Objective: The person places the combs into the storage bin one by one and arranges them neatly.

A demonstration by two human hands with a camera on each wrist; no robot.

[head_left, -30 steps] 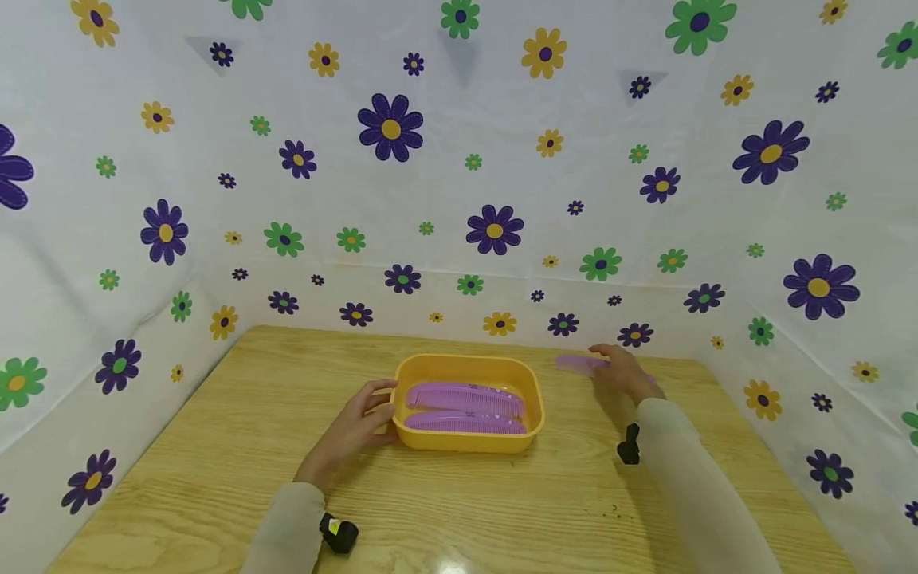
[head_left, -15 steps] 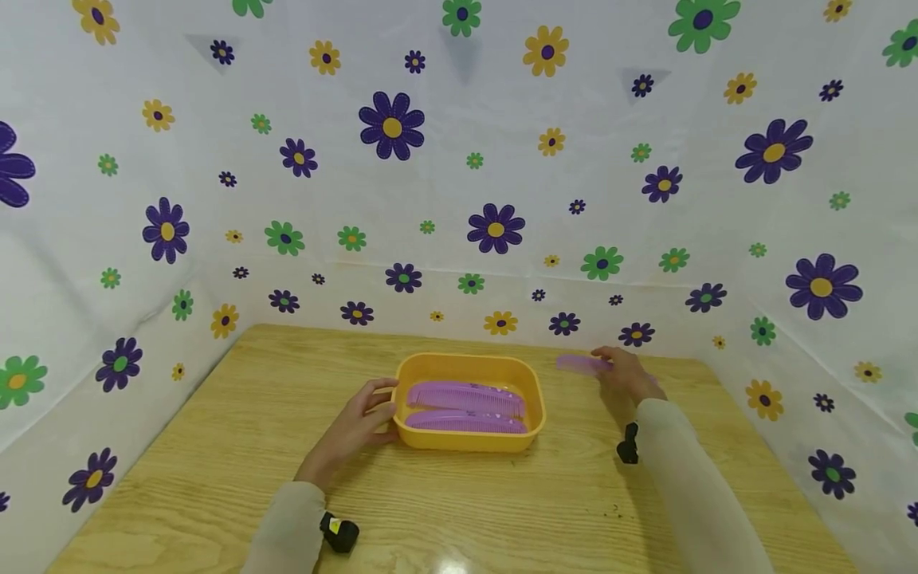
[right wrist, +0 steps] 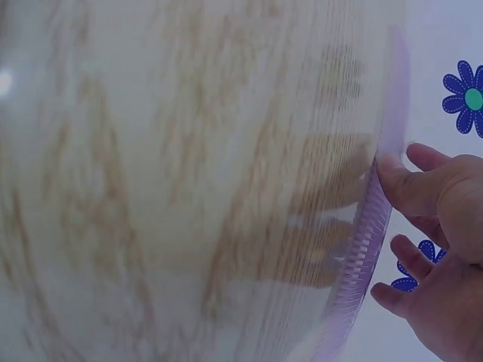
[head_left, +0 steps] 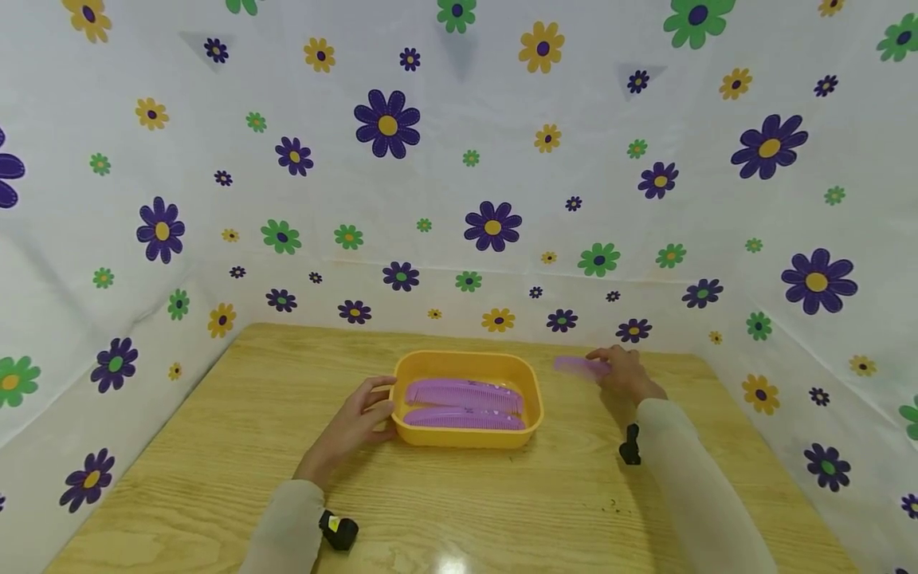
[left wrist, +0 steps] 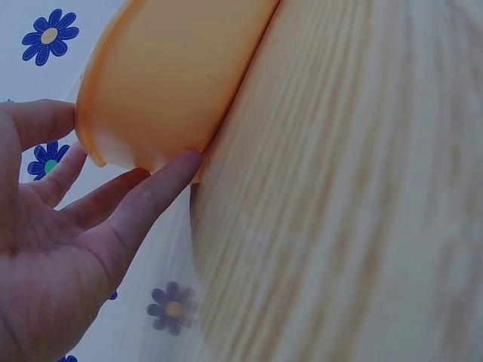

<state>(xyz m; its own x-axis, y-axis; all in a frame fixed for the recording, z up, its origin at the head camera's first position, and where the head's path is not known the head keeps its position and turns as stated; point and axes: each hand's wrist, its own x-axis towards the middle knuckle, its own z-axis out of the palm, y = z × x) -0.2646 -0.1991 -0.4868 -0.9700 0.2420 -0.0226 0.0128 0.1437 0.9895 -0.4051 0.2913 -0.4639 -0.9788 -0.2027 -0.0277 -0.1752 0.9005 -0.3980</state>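
A yellow plastic tray (head_left: 466, 438) sits on the table in the head view, with two purple combs, a rear one (head_left: 462, 392) and a front one (head_left: 462, 418), lying lengthwise inside. At the tray's left end, my left hand (head_left: 356, 418) touches the wall and rim with extended fingers, as the left wrist view also shows. Toward the back right, my right hand (head_left: 625, 375) pinches another purple comb (head_left: 574, 364) between thumb and fingers. In the right wrist view this comb (right wrist: 367, 241) stands at the table's edge, thumb on its near face; part of the fingers is hidden behind it.
The wooden table (head_left: 430, 510) ends at a white flowered cloth (head_left: 430, 183) behind and on both sides. Small dark specks (head_left: 611, 508) lie on the wood at front right. Black wrist cameras are strapped below both hands.
The comb's right end, which showed past my right hand earlier, is now hidden behind it. My left hand and the tray stay put; the head view shifts slightly.
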